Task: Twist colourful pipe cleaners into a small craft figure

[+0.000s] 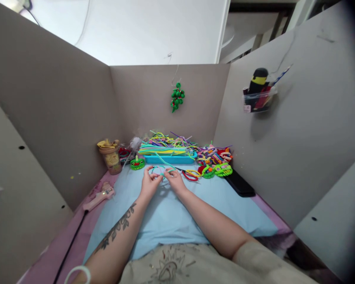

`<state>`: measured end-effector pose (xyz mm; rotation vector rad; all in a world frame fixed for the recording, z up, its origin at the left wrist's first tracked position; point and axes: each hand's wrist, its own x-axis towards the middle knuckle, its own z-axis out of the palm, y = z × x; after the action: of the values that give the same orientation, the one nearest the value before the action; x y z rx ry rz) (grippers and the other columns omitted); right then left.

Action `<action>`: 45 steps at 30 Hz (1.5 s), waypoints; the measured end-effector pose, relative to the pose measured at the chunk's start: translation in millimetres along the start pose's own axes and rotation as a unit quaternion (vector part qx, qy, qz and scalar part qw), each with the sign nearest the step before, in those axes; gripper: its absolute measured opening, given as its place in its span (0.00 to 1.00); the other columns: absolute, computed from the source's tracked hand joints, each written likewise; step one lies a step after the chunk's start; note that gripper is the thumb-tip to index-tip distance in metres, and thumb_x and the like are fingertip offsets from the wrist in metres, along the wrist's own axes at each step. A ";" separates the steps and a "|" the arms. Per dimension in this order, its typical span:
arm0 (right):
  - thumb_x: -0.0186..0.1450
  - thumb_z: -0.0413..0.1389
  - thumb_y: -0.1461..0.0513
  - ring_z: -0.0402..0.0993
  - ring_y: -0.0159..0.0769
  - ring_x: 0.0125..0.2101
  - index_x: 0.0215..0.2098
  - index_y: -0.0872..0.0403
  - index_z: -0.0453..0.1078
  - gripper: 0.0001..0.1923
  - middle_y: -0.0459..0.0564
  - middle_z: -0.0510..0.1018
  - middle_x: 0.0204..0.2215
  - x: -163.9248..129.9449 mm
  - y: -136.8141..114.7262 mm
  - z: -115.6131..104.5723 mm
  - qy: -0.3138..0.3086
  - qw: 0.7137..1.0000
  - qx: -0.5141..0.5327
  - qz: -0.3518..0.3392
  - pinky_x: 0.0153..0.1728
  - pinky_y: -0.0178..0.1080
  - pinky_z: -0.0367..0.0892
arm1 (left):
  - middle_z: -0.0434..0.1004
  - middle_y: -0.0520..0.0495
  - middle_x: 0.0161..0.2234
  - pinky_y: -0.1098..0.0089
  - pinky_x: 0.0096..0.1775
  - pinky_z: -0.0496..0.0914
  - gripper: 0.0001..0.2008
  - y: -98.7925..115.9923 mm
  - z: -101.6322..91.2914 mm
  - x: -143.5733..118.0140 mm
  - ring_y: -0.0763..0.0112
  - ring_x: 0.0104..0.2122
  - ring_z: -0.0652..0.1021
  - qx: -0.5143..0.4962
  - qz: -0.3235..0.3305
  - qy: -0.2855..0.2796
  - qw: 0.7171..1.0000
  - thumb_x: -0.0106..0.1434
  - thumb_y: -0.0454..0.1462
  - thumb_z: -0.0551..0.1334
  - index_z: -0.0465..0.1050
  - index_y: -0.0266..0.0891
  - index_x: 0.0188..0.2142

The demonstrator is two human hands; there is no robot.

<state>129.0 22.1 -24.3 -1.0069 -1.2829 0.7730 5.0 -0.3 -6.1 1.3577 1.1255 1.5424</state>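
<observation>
A teal pipe cleaner, bent into a loop, is pinched at two points, presumably so that its curve is kept steady. It is held between the left hand and the right hand, thumbs and fingertips nearly closed on it. Beyond both hands, straight pipe cleaners are kept in a blue tray, apparently for easy reach; red-and-yellow-handled scissors are placed just beside the right hand.

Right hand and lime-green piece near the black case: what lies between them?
In the head view, red and yellow scissors, then a red and green piece, lie between the right hand and the lime-green piece.
</observation>
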 end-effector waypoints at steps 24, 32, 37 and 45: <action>0.55 0.52 0.61 0.73 0.35 0.28 0.32 0.54 0.68 0.07 0.47 0.76 0.25 25.1 -16.7 -49.2 -0.043 0.995 -0.039 -0.075 0.29 0.35 0.65 | 0.73 0.53 0.23 0.73 0.28 0.64 0.29 13.1 -11.0 3.4 0.73 0.22 0.74 -0.013 -0.114 -0.009 0.993 0.40 0.39 0.70 0.61 0.36 0.41; 0.57 0.47 0.67 0.75 0.35 0.34 0.37 0.52 0.74 0.15 0.47 0.79 0.34 25.0 -11.9 -55.1 -0.096 0.957 -0.215 -0.171 0.38 0.37 0.67 | 0.73 0.52 0.24 0.75 0.23 0.60 0.31 11.9 -19.8 8.3 0.78 0.18 0.69 0.000 -0.126 -0.003 0.992 0.41 0.43 0.69 0.62 0.36 0.44; 0.58 0.50 0.66 0.74 0.35 0.35 0.35 0.52 0.74 0.11 0.49 0.79 0.33 24.6 -15.0 -55.9 -0.052 0.947 -0.212 -0.236 0.39 0.38 0.66 | 0.73 0.51 0.24 0.74 0.24 0.61 0.30 9.2 -19.4 9.2 0.76 0.19 0.71 -0.001 -0.121 0.012 0.993 0.41 0.42 0.69 0.62 0.36 0.42; 0.59 0.53 0.66 0.70 0.33 0.34 0.33 0.51 0.74 0.09 0.49 0.73 0.31 9.0 -31.2 -42.9 -0.049 0.943 -0.140 -0.298 0.36 0.36 0.66 | 0.74 0.53 0.23 0.73 0.29 0.65 0.27 5.5 -17.5 8.1 0.73 0.23 0.75 -0.012 -0.074 0.023 0.997 0.42 0.40 0.68 0.59 0.38 0.40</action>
<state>170.4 10.8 8.2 -0.7363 -1.7046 0.1767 -13.4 3.6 0.9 1.1993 1.2050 1.4817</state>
